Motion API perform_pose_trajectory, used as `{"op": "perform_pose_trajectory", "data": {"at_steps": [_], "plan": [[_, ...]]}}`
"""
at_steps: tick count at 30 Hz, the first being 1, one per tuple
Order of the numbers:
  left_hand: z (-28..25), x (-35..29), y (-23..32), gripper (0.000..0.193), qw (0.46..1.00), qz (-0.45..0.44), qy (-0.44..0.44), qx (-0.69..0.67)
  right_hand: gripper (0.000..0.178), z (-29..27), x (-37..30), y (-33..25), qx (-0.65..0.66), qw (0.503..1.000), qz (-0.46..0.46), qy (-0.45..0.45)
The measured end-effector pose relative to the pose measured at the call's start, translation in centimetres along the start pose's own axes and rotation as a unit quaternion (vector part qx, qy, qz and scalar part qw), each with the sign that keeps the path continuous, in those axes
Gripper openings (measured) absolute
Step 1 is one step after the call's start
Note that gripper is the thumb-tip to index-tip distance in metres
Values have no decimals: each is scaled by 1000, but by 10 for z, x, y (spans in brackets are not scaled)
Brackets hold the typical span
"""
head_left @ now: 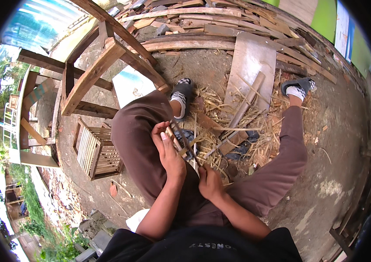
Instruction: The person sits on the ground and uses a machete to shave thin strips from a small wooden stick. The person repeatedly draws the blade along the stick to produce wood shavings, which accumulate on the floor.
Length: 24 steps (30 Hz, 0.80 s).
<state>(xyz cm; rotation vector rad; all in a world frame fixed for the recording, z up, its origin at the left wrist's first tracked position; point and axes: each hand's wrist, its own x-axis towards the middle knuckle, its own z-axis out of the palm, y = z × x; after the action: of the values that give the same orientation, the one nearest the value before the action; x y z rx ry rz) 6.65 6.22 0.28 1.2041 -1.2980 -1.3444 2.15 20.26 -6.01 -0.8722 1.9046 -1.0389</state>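
The right hand curls its fingers around a dark narrow tool, its held end hidden. Whether the left hand grips the pale strip between the hands, one cannot tell. Beyond, the left knee partly covers a white board.

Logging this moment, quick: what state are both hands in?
Left hand: fingers partly extended at a pale strip; grip cannot be told.
Right hand: closed on the near end of a dark blade-like tool.
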Motion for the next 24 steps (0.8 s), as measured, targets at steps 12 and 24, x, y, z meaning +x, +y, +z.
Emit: {"op": "perform_pose_trajectory", "data": {"at_steps": [12,24], "plan": [[5,3,-5,36,1000,4,15,-4,38,-22,19,-31,134,985,-102,-35],[6,4,1,33,999,0,33,-20,36,-12,31,-15,98,993,-60,-21]]}}
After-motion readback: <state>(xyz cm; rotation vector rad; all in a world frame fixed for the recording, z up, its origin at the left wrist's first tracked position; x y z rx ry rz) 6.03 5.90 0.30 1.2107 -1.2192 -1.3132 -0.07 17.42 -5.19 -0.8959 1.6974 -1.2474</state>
